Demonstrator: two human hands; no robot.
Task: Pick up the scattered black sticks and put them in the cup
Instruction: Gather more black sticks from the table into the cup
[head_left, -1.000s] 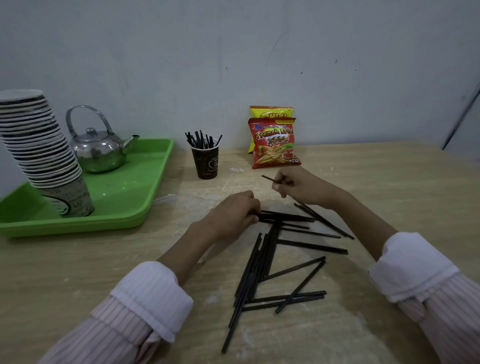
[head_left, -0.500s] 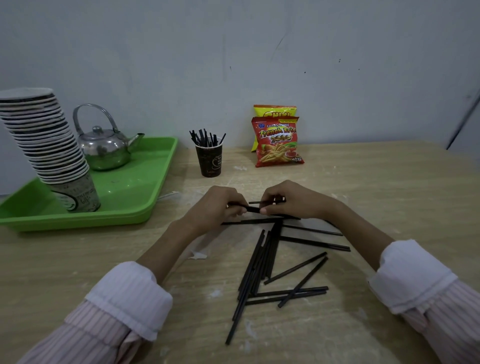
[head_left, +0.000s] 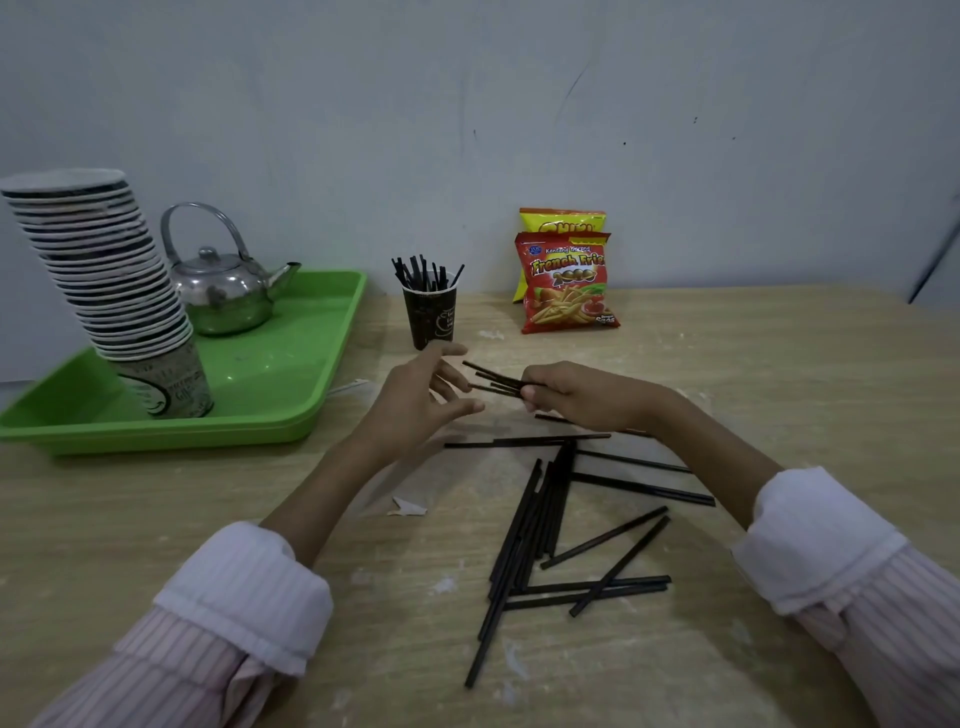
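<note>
Hiding the held sticks' (head_left: 493, 382) far ends — right hand's (head_left: 582, 397) closed grip.

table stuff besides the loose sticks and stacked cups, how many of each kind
kettle: 1
green tray: 1
snack bags: 2
cup holding sticks: 1
total: 5
</note>
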